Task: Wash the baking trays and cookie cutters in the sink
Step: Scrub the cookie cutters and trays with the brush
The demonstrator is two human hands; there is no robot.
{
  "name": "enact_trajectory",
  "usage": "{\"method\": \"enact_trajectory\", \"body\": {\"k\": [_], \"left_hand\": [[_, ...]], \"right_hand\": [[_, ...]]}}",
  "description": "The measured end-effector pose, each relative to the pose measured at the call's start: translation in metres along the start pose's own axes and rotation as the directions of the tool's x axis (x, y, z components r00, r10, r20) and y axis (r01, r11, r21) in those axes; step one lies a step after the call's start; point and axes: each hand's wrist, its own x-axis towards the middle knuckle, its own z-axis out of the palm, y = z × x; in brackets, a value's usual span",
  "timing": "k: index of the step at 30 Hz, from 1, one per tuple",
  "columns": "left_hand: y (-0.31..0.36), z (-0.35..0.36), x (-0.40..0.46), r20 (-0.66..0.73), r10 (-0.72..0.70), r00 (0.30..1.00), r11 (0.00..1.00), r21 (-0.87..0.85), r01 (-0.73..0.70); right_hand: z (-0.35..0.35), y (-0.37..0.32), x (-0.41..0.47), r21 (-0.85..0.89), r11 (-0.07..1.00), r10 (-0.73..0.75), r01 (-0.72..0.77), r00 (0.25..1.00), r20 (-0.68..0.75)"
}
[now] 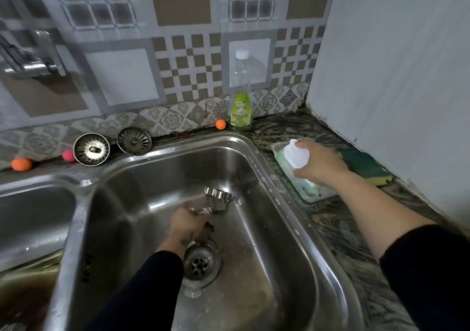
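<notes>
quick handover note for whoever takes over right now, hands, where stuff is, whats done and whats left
Left hand holds metal cookie cutters low in the right sink basin, above the open drain.
Right hand grips a white dispenser over the clear tray on the counter, beside the green sponge.
Done: cannot tell; no suds or running water visible.
Left: soap, scrub and rinse the cutters; no baking trays are in view.
</notes>
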Motion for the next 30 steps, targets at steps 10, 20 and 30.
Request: {"method": "enact_trajectory", "body": {"k": [10, 20, 30], "left_hand": [[0.032, -0.037, -0.066, 0.041, 0.146, 0.988, 0.867, -0.487, -0.108], [0.024, -0.081, -0.112, 0.083, 0.243, 0.966, 0.825, -0.542, -0.161], [0.034, -0.107, -0.127, 0.085, 0.237, 0.968, 0.701, -0.704, -0.110]], "right_hand": [[0.026, -0.093, -0.116, 0.201, 0.939, -0.261, 0.278, 0.959, -0.107], [0.051, -0.135, -0.146, 0.239, 0.909, -0.347, 0.340, 0.938, -0.014], [0.057, -0.148, -0.157, 0.352, 0.879, -0.333, 0.321, 0.943, -0.027]]}}
